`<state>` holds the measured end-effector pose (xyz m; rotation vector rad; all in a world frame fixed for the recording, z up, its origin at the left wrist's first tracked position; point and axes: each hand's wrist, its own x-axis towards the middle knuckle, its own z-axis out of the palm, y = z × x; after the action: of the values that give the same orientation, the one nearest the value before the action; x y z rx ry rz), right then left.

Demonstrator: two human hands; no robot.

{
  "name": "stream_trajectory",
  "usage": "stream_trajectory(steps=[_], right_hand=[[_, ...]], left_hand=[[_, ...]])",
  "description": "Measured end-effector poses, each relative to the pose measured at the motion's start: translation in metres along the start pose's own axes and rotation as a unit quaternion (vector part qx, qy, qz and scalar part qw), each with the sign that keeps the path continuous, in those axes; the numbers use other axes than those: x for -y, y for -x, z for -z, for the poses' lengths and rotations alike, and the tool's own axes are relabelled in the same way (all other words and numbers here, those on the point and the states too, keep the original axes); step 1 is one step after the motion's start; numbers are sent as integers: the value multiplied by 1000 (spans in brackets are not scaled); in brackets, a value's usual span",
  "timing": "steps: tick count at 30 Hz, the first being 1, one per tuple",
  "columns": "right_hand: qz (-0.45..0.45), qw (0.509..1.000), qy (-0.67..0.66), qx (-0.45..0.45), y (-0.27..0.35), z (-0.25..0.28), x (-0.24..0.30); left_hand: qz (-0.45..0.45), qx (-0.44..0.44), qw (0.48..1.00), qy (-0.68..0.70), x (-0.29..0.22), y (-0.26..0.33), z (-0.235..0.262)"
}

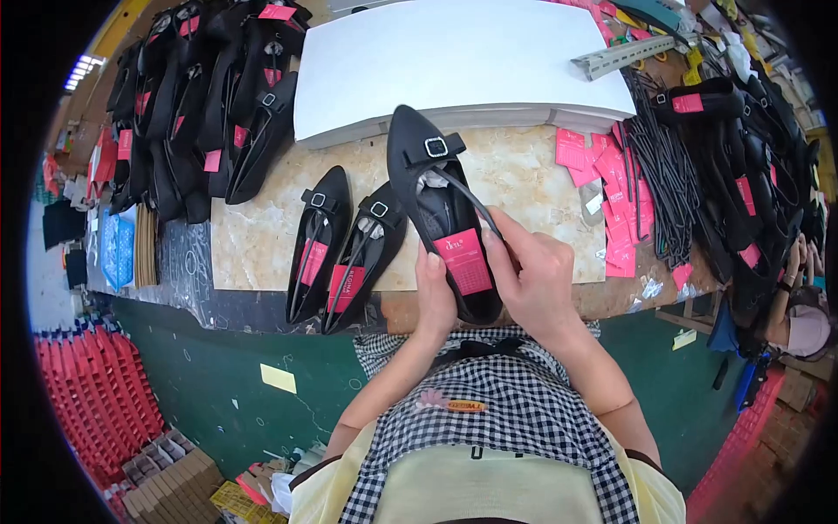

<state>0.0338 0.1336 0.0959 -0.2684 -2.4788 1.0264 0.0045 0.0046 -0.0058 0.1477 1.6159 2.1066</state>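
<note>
Holding the black pointed shoe (441, 205) over the marble bench edge (253, 244), my left hand (434, 293) grips its heel while my right hand (532, 271) pinches the strap (467, 196); fitting it seems underway. Next comes a careful pull backward.

matt black shoe (441, 210) with a shiny metal buckle (436, 147), pink paper tag (465, 260) inside it, polished pale stone bench (262, 236) with marble veins, smooth white board (454, 52), grey metal rail (621, 56), checked cloth apron (515, 410)
</note>
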Motion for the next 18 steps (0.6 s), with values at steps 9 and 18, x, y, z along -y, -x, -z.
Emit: stream_trajectory(steps=[9,18], right_hand=[[-95,955,-137,247,20,20,-17],[-171,965,-98,171,23,14,-59]], left_hand=[[35,-18,989,-143,-33,7,12],[-95,-15,660,-745,-91,2,129]])
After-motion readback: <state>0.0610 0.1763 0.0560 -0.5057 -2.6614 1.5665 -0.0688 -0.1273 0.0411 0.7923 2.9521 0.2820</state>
